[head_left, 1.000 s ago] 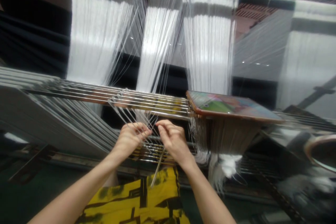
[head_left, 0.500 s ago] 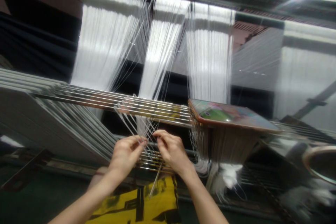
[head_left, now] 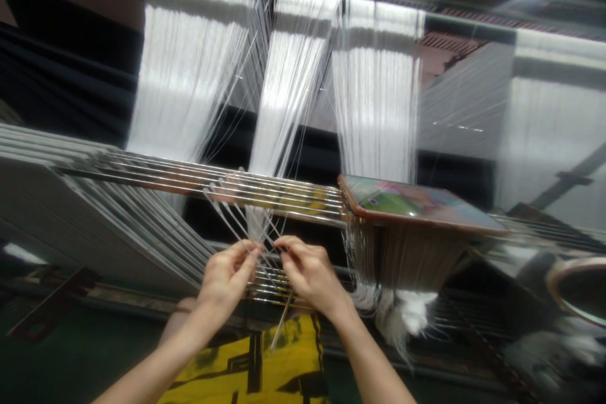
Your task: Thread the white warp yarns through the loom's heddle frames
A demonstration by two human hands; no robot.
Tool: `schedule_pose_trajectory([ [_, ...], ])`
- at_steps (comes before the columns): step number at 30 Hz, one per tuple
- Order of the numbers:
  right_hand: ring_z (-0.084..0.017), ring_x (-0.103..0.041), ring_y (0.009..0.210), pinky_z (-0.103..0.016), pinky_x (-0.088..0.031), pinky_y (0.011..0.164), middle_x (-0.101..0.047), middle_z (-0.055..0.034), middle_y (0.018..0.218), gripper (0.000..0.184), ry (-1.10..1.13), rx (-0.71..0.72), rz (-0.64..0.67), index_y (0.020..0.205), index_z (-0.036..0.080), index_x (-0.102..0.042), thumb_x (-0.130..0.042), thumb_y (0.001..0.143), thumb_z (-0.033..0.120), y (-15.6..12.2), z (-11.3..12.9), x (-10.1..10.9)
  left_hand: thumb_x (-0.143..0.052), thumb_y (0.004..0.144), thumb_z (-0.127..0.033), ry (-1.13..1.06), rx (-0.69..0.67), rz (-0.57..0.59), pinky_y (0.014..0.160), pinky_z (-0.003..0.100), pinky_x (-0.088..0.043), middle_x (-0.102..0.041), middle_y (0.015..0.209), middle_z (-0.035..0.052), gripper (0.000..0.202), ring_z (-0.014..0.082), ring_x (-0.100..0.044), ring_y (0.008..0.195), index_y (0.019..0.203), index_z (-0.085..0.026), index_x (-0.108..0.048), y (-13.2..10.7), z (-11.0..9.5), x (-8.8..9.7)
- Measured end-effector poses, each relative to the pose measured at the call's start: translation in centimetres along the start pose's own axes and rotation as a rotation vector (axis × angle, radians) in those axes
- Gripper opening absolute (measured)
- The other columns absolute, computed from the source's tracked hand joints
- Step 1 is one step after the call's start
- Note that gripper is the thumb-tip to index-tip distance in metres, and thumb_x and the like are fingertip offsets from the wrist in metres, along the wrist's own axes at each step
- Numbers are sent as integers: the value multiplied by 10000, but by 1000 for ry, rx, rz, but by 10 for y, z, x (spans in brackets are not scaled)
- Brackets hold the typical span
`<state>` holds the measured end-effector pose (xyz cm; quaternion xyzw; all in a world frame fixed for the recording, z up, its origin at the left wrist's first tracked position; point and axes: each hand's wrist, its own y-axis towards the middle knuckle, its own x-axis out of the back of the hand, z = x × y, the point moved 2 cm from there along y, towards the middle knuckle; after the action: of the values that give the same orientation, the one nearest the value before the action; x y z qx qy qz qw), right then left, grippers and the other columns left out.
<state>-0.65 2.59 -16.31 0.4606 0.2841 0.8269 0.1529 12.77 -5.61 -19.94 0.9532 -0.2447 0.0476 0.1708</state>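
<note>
Since warp threads [head_left: 189,76] look light, soft, easily snagged, best taken singly at fingertips; left hand [head_left: 225,284], right hand [head_left: 310,274] pinch nearly shut among strands; any hold: cannot tell.

Warp threads [head_left: 288,101]: single strands too fine to count; upper ends run past the top edge. Left hand [head_left: 222,281] and right hand [head_left: 310,274]: fingertips partly lost among the strands; any pinched thread cannot be made out. Thin rod [head_left: 283,323]: upper end lost among the metal rails [head_left: 284,200]. Phone [head_left: 416,205]: screen image blurred, content unreadable. Yellow-and-black garment [head_left: 250,360]: cut off by the bottom edge. Round rimmed object [head_left: 580,287]: cut off by the right edge, kind undetermined. White tuft [head_left: 409,310]: blurred, individual fibres unresolved.
</note>
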Motion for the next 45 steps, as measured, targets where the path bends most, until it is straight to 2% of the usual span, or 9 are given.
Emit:
schedule_pose_trajectory([
  [5,-105,-573,522,-200,-444,547,-660,-23,739,187,88,-8,-7,927,161,-606,-451,823,152,0,3,1,-507,784,-345,78,-73,-15,447,191,-372,-512,497,-34,227,97,-459,448,789,-154,-629,-8,-7,-1],
  [11,-92,-578,557,-178,-437,538,-683,-21,844,205,174,-57,-28,921,178,-639,-465,818,141,3,2,1,-462,820,-336,217,-160,-23,452,201,-382,-512,502,-33,250,109,-476,445,838,-162,-640,-13,-13,-3],
  [15,-104,-584,554,-185,-439,563,-651,-5,717,172,67,-70,26,908,179,-615,-462,829,165,2,3,0,-442,833,-326,287,-206,-72,472,210,-393,-540,531,-26,248,123,-503,466,883,-174,-631,-14,-13,-4],
  [20,-121,-558,470,-210,-410,517,-618,5,593,139,-93,-74,85,881,166,-575,-454,814,149,7,10,-3,-420,847,-300,293,-277,-61,485,207,-380,-515,521,-37,226,113,-492,468,809,-183,-611,-16,-20,-5],
  [25,-121,-576,498,-202,-418,527,-627,-1,636,145,-68,-79,98,917,159,-542,-458,801,137,9,12,-6,-436,841,-302,188,-221,-28,486,196,-359,-475,493,-45,247,90,-447,454,664,-177,-554,-16,-18,-5],
  [32,-72,-504,463,-180,-390,470,-635,2,755,181,264,-122,-14,867,187,-615,-443,822,150,3,0,-3,-475,823,-335,-122,-2,-13,455,177,-336,-447,498,-66,175,76,-408,454,802,-177,-548,-13,-4,-5],
  [34,-75,-491,452,-183,-377,458,-631,4,714,181,245,-129,-18,861,184,-629,-454,823,157,3,-2,-1,-481,818,-328,-52,-13,-22,453,184,-343,-455,494,-63,178,83,-424,451,827,-170,-563,-14,-5,-5],
  [39,-116,-547,483,-216,-401,532,-607,4,594,141,-56,-67,78,894,161,-584,-459,828,158,5,4,-4,-467,825,-286,151,-137,-42,488,200,-368,-486,515,-54,181,92,-455,463,868,-163,-592,-19,-13,-5],
  [45,-132,-606,538,-207,-430,541,-643,-14,656,108,-52,-58,94,901,158,-532,-467,816,147,7,4,-8,-450,843,-294,109,-158,7,505,192,-362,-470,503,-55,196,77,-442,471,735,-168,-554,-20,-18,-8],
])
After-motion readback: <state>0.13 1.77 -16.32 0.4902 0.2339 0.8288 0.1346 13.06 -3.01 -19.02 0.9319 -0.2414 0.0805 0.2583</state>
